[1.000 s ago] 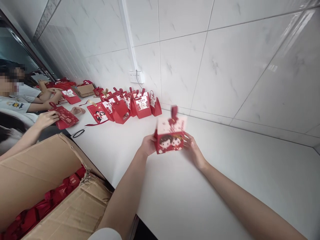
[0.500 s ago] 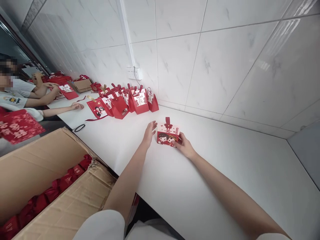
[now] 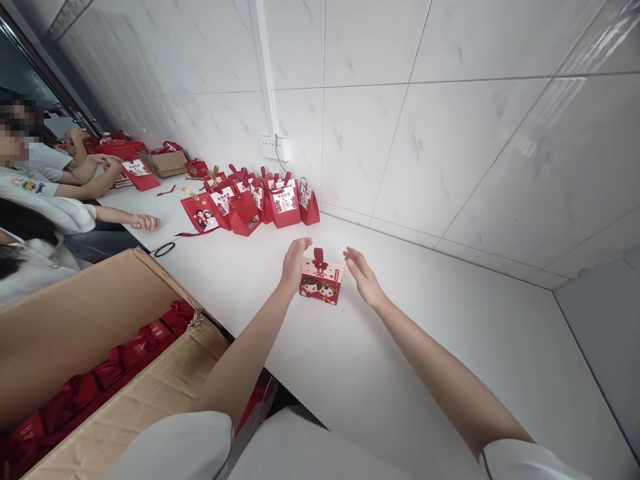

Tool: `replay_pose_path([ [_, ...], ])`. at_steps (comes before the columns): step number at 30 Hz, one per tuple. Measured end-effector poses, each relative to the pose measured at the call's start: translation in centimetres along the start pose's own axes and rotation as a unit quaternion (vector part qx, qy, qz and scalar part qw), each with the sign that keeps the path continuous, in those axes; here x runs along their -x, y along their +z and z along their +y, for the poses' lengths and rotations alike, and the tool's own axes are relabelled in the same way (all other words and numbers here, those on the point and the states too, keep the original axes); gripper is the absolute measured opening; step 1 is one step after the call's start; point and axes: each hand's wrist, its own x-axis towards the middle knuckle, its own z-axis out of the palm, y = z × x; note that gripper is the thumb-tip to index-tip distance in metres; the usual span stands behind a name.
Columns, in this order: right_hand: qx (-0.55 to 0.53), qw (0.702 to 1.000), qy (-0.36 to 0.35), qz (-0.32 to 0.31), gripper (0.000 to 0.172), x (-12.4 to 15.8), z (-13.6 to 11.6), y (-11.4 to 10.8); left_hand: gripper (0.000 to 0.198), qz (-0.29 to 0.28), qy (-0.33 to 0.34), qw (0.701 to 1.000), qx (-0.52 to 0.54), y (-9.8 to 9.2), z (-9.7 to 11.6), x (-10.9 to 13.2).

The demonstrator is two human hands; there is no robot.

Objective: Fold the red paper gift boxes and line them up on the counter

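Observation:
A small red and pink gift box [image 3: 321, 289] printed with two cartoon faces stands upright on the white table [image 3: 400, 360]. A red ribbon loop sticks up from its top. My left hand [image 3: 295, 265] is at the box's left side, fingers stretched out; whether it touches the box I cannot tell. On the other side, my right hand [image 3: 364, 275] is held apart from the box with its fingers extended and nothing in them.
Several red gift boxes [image 3: 285, 205] with ribbon handles stand by the tiled wall. A large cardboard carton [image 3: 150, 387] of red pouches is at my left. A black ring [image 3: 165, 249] lies near the table edge. Co-workers sit at the far left, one hand [image 3: 145, 222] on the table.
My right hand has let go of the gift box and moved off its right side. The co-worker's red printed bag at the left has gone from view.

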Motion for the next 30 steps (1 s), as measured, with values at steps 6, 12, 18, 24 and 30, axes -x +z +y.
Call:
replay_pose_path([
  [6,0.019,0.994,-0.055,0.096,0.037,-0.8,-5.1,3.7,0.018,0.028,0.02,0.995,-0.09,1.6,0.8,0.6],
  [12,0.062,0.991,-0.015,0.116,0.027,-1.0,-4.0,5.8,0.025,0.044,0.003,0.993,-0.108,2.2,0.2,2.0],
  [18,0.066,0.99,-0.058,0.107,0.026,-1.0,-3.3,6.1,0.037,0.061,-0.017,0.99,-0.122,2.2,-0.1,2.1],
  [24,0.05,0.996,-0.052,0.054,0.033,-0.8,-4.2,4.9,0.033,0.074,-0.008,0.99,-0.12,1.4,0.6,2.2],
  [30,0.111,0.986,0.119,-0.038,0.055,1.0,-4.8,1.9,0.061,0.049,0.011,0.984,-0.169,-1.6,1.9,5.4],
])
